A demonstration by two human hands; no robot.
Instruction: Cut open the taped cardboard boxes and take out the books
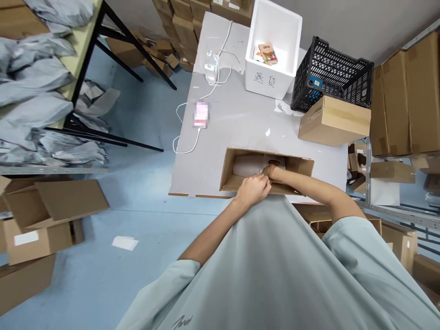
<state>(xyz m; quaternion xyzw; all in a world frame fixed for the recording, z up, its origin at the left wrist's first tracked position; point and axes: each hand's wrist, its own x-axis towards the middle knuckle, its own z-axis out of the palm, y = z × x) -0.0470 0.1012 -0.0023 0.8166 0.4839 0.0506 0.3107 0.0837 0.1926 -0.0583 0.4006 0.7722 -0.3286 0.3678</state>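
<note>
An open cardboard box [227, 170] stands at the near edge of the grey table [237, 121]. Inside it lies a pale, rounded package [247, 165], with a dark and orange mark showing near its right part. My left hand [255, 189] is closed over the near wall of the box, its fingers curled at the rim. My right hand [271, 172] reaches into the box beside it, touching the left hand. Its fingers are bent down and mostly hidden, so what they hold cannot be made out.
Behind the box are a white foam box [270, 85] with small items inside, a black crate [330, 68] and a closed carton [335, 121]. A phone [201, 114] with a white cable lies left. Shelves with cartons flank the right; grey bags fill the left rack.
</note>
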